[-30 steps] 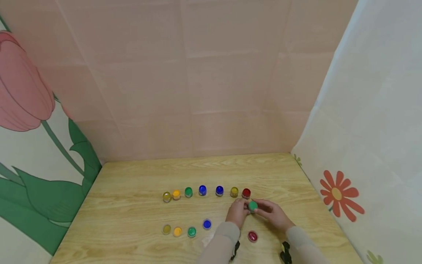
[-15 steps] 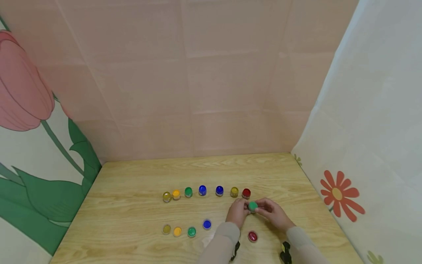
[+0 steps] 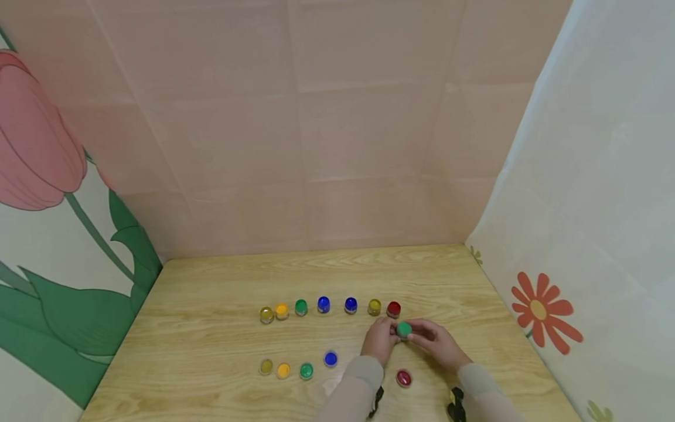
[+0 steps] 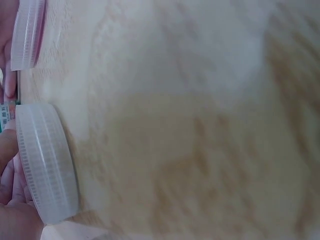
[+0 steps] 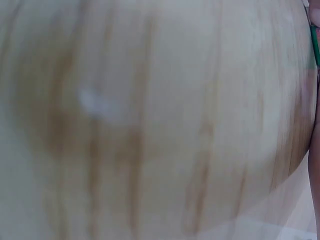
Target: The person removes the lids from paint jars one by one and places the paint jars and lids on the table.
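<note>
In the head view my left hand (image 3: 378,341) and right hand (image 3: 436,346) hold a small green paint jar (image 3: 404,330) between them, just in front of the row's right end. My left fingers grip its left side, while right thumb and fingers pinch it from the right. Whether its top is a lid or bare paint, I cannot tell. A red paint jar (image 3: 394,309) stands just behind it. In the left wrist view a white ribbed lid (image 4: 47,162) lies beside my left hand (image 4: 17,220). The right wrist view catches only a sliver of the green jar (image 5: 316,46).
Behind the hands runs a row of paint jars, including yellow (image 3: 374,307), dark blue (image 3: 351,305) and green (image 3: 301,307). Nearer lie round lids: yellow (image 3: 266,367), orange (image 3: 283,370), green (image 3: 306,370), blue (image 3: 331,358) and red (image 3: 404,378). All sit on a wooden table (image 3: 211,340).
</note>
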Demonstrator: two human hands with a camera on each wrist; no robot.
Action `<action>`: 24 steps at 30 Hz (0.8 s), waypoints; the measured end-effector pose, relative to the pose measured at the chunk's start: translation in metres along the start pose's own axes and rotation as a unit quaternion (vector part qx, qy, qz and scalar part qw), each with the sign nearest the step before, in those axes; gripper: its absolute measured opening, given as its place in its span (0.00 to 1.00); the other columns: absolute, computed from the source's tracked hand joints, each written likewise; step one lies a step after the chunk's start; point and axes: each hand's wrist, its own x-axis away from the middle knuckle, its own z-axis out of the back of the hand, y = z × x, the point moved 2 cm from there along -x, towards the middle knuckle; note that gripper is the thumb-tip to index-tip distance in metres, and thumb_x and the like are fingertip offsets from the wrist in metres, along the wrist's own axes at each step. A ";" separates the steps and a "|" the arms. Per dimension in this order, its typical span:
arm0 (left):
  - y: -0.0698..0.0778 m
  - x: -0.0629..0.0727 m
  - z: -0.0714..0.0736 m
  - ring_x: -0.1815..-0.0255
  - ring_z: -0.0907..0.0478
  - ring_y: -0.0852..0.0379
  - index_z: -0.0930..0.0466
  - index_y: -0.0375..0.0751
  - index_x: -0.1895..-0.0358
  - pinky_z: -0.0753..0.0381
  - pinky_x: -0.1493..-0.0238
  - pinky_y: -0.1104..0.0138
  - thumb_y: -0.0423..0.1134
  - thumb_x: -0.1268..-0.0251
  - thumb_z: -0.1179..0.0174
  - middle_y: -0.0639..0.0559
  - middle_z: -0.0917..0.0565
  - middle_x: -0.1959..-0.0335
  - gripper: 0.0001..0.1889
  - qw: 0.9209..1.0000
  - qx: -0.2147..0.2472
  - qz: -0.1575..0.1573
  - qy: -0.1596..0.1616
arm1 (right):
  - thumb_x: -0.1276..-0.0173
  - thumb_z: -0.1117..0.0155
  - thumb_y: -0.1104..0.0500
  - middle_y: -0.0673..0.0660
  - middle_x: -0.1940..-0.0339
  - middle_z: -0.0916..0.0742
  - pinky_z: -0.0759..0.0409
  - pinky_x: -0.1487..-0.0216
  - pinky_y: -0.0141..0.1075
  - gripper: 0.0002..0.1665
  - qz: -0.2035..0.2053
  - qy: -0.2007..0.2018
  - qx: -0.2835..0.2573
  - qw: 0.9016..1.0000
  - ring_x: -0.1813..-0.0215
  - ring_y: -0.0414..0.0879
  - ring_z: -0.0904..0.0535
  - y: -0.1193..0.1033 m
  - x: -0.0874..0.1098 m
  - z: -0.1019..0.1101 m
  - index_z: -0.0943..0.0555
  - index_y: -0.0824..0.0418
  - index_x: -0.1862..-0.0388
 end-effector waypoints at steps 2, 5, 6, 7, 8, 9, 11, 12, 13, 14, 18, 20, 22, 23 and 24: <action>0.000 0.000 -0.001 0.61 0.22 0.64 0.16 0.43 0.53 0.20 0.56 0.71 0.34 0.39 0.28 0.55 0.20 0.60 0.12 1.000 0.001 0.002 0.000 | 0.26 0.35 0.60 0.70 0.39 0.19 0.21 0.45 0.28 0.23 -0.011 -0.002 0.001 1.000 0.44 0.39 0.19 -0.001 0.001 0.001 0.22 0.69 0.36; -0.001 0.000 -0.002 0.60 0.22 0.64 0.16 0.43 0.52 0.20 0.56 0.72 0.33 0.40 0.28 0.55 0.19 0.59 0.13 1.000 0.003 0.002 0.001 | 0.26 0.35 0.61 0.72 0.40 0.19 0.21 0.46 0.28 0.27 -0.023 -0.005 -0.006 1.000 0.45 0.38 0.19 -0.001 0.002 0.001 0.26 0.72 0.33; -0.002 0.000 -0.002 0.61 0.22 0.64 0.16 0.43 0.52 0.20 0.56 0.72 0.33 0.40 0.28 0.56 0.20 0.59 0.13 1.000 0.006 0.003 0.001 | 0.26 0.35 0.61 0.72 0.40 0.19 0.20 0.46 0.29 0.28 -0.026 -0.005 -0.009 1.000 0.45 0.38 0.19 -0.001 0.002 0.001 0.28 0.72 0.32; -0.002 0.000 -0.003 0.61 0.22 0.65 0.17 0.43 0.52 0.20 0.56 0.72 0.33 0.39 0.28 0.56 0.20 0.59 0.13 1.000 0.008 0.002 0.000 | 0.27 0.35 0.61 0.73 0.41 0.19 0.20 0.46 0.29 0.30 -0.027 -0.005 -0.012 1.000 0.46 0.38 0.18 0.000 0.002 0.001 0.29 0.73 0.32; -0.002 0.000 -0.003 0.60 0.22 0.65 0.17 0.43 0.52 0.20 0.56 0.72 0.33 0.39 0.28 0.56 0.20 0.59 0.13 1.000 0.009 0.002 -0.001 | 0.27 0.34 0.62 0.73 0.42 0.19 0.20 0.46 0.29 0.31 -0.027 -0.005 -0.016 1.000 0.46 0.38 0.18 0.000 0.001 0.001 0.31 0.74 0.31; -0.003 0.000 -0.003 0.61 0.22 0.65 0.17 0.43 0.52 0.20 0.56 0.72 0.33 0.40 0.28 0.56 0.20 0.59 0.13 1.000 0.009 -0.003 0.000 | 0.28 0.34 0.62 0.73 0.42 0.19 0.19 0.46 0.29 0.32 -0.026 -0.006 -0.019 0.999 0.47 0.38 0.18 0.001 0.001 0.000 0.32 0.74 0.31; -0.004 0.001 -0.003 0.60 0.23 0.66 0.18 0.45 0.53 0.20 0.56 0.72 0.33 0.40 0.28 0.57 0.21 0.60 0.13 1.000 0.015 -0.005 -0.001 | 0.29 0.33 0.63 0.73 0.42 0.20 0.20 0.45 0.29 0.32 -0.023 -0.003 -0.027 0.999 0.46 0.40 0.18 0.001 0.001 -0.001 0.32 0.74 0.32; -0.004 0.001 -0.003 0.60 0.23 0.66 0.19 0.45 0.54 0.20 0.55 0.72 0.33 0.40 0.28 0.57 0.21 0.60 0.13 1.000 0.016 -0.011 0.001 | 0.29 0.32 0.63 0.73 0.42 0.20 0.20 0.45 0.29 0.31 -0.020 -0.002 -0.028 0.999 0.46 0.41 0.18 0.001 0.000 -0.001 0.32 0.74 0.34; -0.005 0.001 -0.003 0.60 0.24 0.66 0.19 0.46 0.54 0.20 0.55 0.72 0.33 0.40 0.28 0.57 0.22 0.60 0.13 1.000 0.018 -0.015 0.001 | 0.30 0.32 0.63 0.73 0.43 0.20 0.20 0.45 0.29 0.30 -0.018 0.001 -0.030 0.999 0.46 0.42 0.19 0.001 0.000 -0.002 0.31 0.74 0.35; -0.005 0.002 -0.003 0.60 0.24 0.66 0.20 0.46 0.55 0.20 0.55 0.72 0.33 0.41 0.28 0.57 0.22 0.60 0.13 1.000 0.019 -0.022 0.004 | 0.30 0.32 0.63 0.72 0.43 0.20 0.20 0.44 0.29 0.29 -0.017 0.002 -0.032 0.999 0.46 0.43 0.19 0.001 0.000 -0.002 0.30 0.74 0.36; -0.006 0.003 -0.003 0.60 0.24 0.66 0.20 0.46 0.55 0.21 0.55 0.72 0.32 0.41 0.28 0.56 0.22 0.60 0.14 0.999 0.034 -0.032 0.006 | 0.30 0.32 0.64 0.70 0.46 0.19 0.20 0.45 0.29 0.24 -0.012 0.010 -0.030 0.999 0.47 0.45 0.19 -0.001 0.000 -0.003 0.28 0.72 0.40; -0.007 0.004 -0.002 0.60 0.24 0.66 0.20 0.46 0.55 0.21 0.55 0.72 0.32 0.41 0.28 0.56 0.22 0.60 0.14 0.999 0.039 -0.037 0.007 | 0.30 0.32 0.65 0.70 0.46 0.18 0.20 0.45 0.29 0.24 -0.010 0.012 -0.028 0.999 0.47 0.44 0.18 -0.001 0.001 -0.003 0.27 0.71 0.40; -0.007 0.004 -0.002 0.60 0.24 0.66 0.20 0.46 0.55 0.21 0.54 0.72 0.31 0.41 0.28 0.56 0.22 0.60 0.14 0.998 0.044 -0.039 0.007 | 0.29 0.33 0.64 0.70 0.46 0.18 0.19 0.46 0.29 0.24 -0.006 0.012 -0.024 1.000 0.47 0.43 0.18 -0.001 0.001 -0.003 0.27 0.72 0.39; -0.008 0.004 -0.002 0.60 0.24 0.66 0.20 0.46 0.55 0.21 0.54 0.72 0.31 0.41 0.28 0.56 0.22 0.60 0.14 0.998 0.046 -0.041 0.009 | 0.29 0.33 0.64 0.71 0.46 0.18 0.19 0.46 0.29 0.24 -0.005 0.011 -0.022 1.000 0.47 0.42 0.18 -0.002 0.001 -0.003 0.27 0.72 0.39; -0.007 0.004 -0.001 0.60 0.24 0.66 0.20 0.46 0.55 0.21 0.55 0.72 0.31 0.41 0.28 0.55 0.22 0.60 0.14 0.998 0.048 -0.043 0.010 | 0.28 0.34 0.64 0.71 0.46 0.18 0.20 0.46 0.29 0.23 -0.003 0.010 -0.020 1.000 0.47 0.41 0.18 -0.002 0.001 -0.003 0.27 0.72 0.38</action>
